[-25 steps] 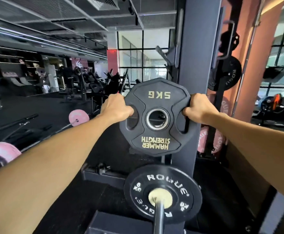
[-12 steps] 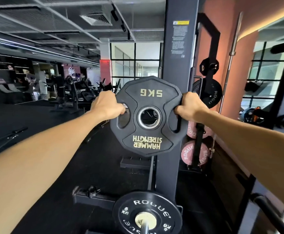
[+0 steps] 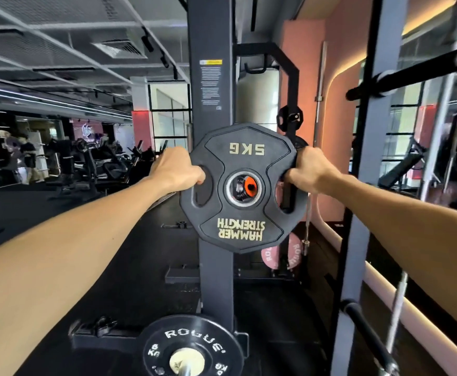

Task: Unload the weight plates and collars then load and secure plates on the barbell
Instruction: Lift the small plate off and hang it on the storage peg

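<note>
Both arms stretched forward, gym interior. Left hand (image 3: 178, 169) and right hand (image 3: 310, 170) grip black 5 kg plate (image 3: 245, 226) at opposite side slots, fingers curled through openings. Plate held upright at chest height, lettering upside down, in front of dark rack upright (image 3: 211, 77). Orange-tipped peg visible through plate's centre hole. Below, second black plate (image 3: 192, 346) sits on barbell end. Pink plates (image 3: 281, 253) stored behind, low on rack.
</note>
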